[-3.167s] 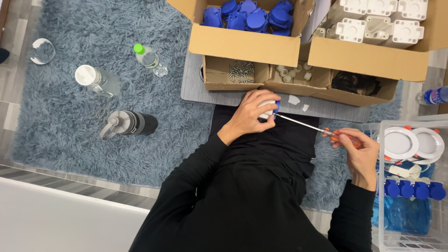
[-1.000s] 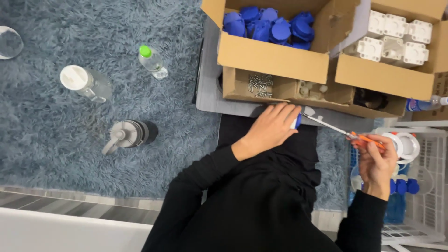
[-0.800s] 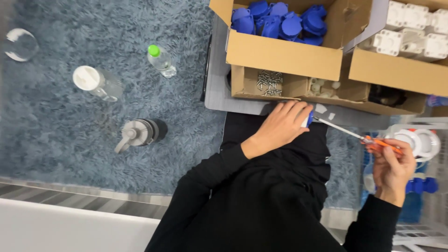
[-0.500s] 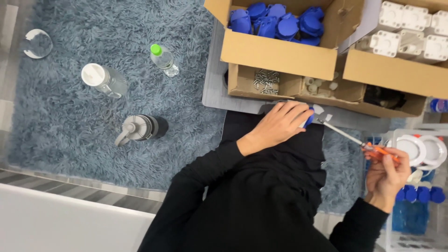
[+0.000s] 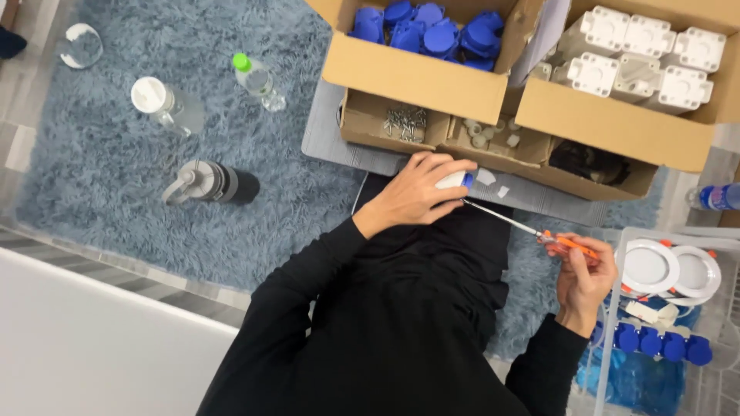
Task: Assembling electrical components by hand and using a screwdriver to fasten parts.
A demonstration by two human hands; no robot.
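While left hand (image 5: 412, 202) grips part (image 5: 453, 180), right hand (image 5: 584, 276) pinches screwdriver (image 5: 532, 229)

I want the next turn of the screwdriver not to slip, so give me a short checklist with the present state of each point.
1. Left hand covers and grips the small white and blue part: ok.
2. Right hand holds the orange-handled screwdriver at its handle: ok.
3. Screwdriver tip seated in a screw: cannot tell, the left hand's fingers hide it.
4. Shaft runs straight from handle to part, nothing across it: ok.
5. Part resting on the lap rather than a firm surface: not ok for steadiness, I judge.
6. Spare screws close by in the low cardboard tray: ok.
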